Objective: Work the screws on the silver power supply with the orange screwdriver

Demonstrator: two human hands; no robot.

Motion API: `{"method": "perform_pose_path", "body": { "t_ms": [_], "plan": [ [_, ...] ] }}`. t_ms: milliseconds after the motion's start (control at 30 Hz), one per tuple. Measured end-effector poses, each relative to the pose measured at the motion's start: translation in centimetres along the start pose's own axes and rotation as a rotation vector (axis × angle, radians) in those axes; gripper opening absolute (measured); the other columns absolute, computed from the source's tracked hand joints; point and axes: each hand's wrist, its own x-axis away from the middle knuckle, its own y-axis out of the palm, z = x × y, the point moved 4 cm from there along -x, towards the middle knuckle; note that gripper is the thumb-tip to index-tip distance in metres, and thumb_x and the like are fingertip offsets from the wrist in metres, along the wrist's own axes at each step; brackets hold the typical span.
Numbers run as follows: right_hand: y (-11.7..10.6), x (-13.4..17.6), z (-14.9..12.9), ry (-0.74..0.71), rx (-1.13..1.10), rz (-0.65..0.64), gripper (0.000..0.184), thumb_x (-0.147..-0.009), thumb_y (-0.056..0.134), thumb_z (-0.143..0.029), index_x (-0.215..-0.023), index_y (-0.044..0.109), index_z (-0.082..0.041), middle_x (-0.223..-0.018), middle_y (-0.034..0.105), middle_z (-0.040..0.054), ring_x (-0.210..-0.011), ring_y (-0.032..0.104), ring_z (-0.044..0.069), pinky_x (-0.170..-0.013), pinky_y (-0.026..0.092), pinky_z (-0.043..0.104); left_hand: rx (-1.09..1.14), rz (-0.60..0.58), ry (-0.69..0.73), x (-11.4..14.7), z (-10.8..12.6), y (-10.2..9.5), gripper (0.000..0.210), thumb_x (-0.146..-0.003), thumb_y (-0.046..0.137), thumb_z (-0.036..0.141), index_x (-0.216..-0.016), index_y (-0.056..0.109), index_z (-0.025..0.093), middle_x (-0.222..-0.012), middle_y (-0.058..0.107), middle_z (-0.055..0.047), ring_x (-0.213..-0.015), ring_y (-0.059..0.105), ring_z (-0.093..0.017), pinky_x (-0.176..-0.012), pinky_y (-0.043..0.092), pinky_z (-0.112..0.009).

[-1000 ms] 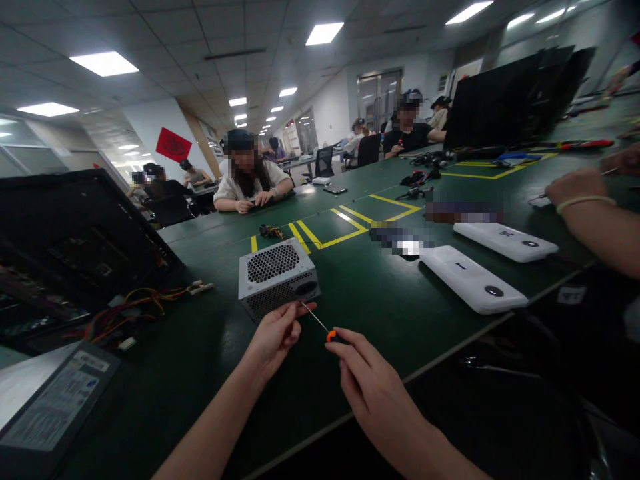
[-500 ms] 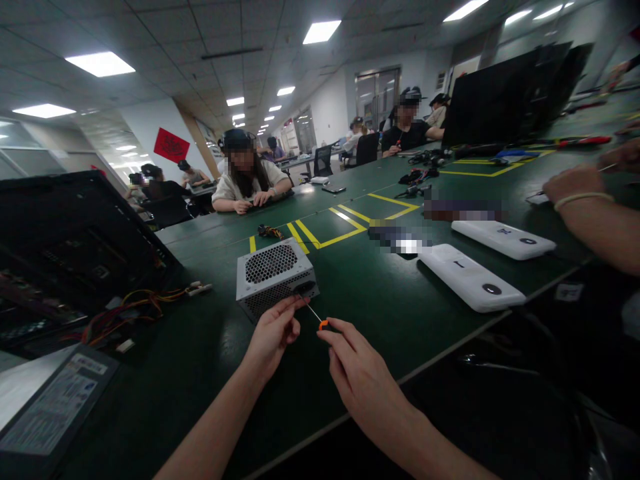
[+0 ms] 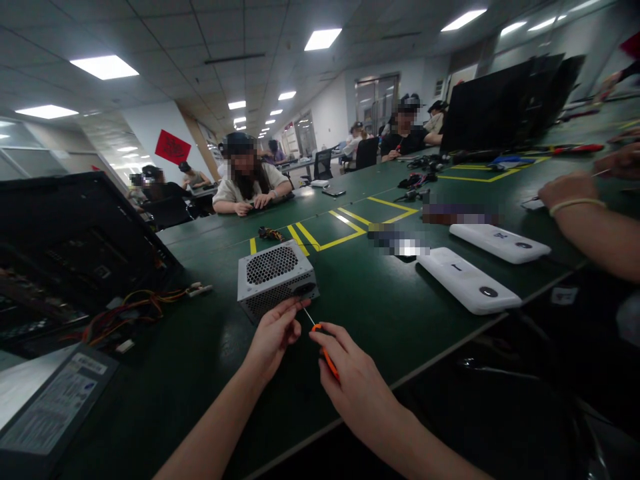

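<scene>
My right hand is closed around the orange handle of a screwdriver. Its thin shaft points up and left toward the fingertips of my left hand. Those fingertips are pinched together at the shaft's tip; whatever is between them is too small to make out. Just beyond them a grey computer power supply sits on the green table, its round-holed fan grille facing up. My left fingers are at its near perforated side, close to the black socket; whether they touch it I cannot tell.
An open black computer case with loose cables stands at left, a labelled metal box nearer. White devices lie right. Another person's hand is at the right edge; a person sits opposite.
My right hand has shifted slightly left, and more of the screwdriver's orange handle shows. My left hand keeps its pinch, and the power supply stays in place.
</scene>
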Motion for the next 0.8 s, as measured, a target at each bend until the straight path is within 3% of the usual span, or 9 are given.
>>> {"method": "perform_pose_path", "body": {
  "t_ms": [333, 533, 700, 800],
  "plan": [
    [-0.03, -0.08, 0.10, -0.021, -0.019, 0.088, 0.036, -0.080, 0.037, -0.004, -0.111, 0.051, -0.016, -0.111, 0.057, 0.0122, -0.100, 0.059, 0.020, -0.083, 0.051, 0.037, 0.019, 0.027, -0.013, 0.10, 0.05, 0.12, 0.024, -0.075, 0.058, 0.015, -0.098, 0.062, 0.012, -0.108, 0.063, -0.014, -0.039, 0.044, 0.000, -0.032, 0.026, -0.014],
    [0.31, -0.33, -0.12, 0.055, -0.145, -0.005, 0.043, -0.071, 0.043, 0.001, -0.109, 0.050, -0.015, -0.106, 0.056, 0.0109, -0.094, 0.060, 0.019, -0.081, 0.052, 0.034, -0.008, 0.022, 0.012, 0.27, 0.19, 0.23, 0.023, -0.076, 0.056, 0.016, -0.098, 0.061, 0.012, -0.107, 0.063, -0.014, -0.039, 0.044, 0.000, -0.033, 0.027, -0.014],
    [0.09, -0.47, 0.13, 0.113, -0.251, -0.018, 0.036, -0.075, 0.041, -0.004, -0.107, 0.050, -0.018, -0.104, 0.058, 0.0093, -0.096, 0.059, 0.019, -0.082, 0.049, 0.034, -0.045, 0.039, 0.018, 0.51, 0.34, 0.28, 0.023, -0.077, 0.053, 0.015, -0.099, 0.058, 0.012, -0.112, 0.061, -0.014, -0.039, 0.046, -0.001, -0.033, 0.028, -0.015],
    [0.48, -0.52, 0.80, 0.207, -0.473, -0.038, 0.032, -0.078, 0.040, -0.008, -0.107, 0.048, -0.018, -0.102, 0.057, 0.0078, -0.070, 0.060, 0.013, -0.064, 0.051, 0.028, -0.059, 0.027, 0.020, 0.55, 0.34, 0.31, 0.025, -0.077, 0.052, 0.015, -0.101, 0.057, 0.012, -0.112, 0.061, -0.014, -0.040, 0.047, -0.001, -0.033, 0.029, -0.015]
  ]
}}
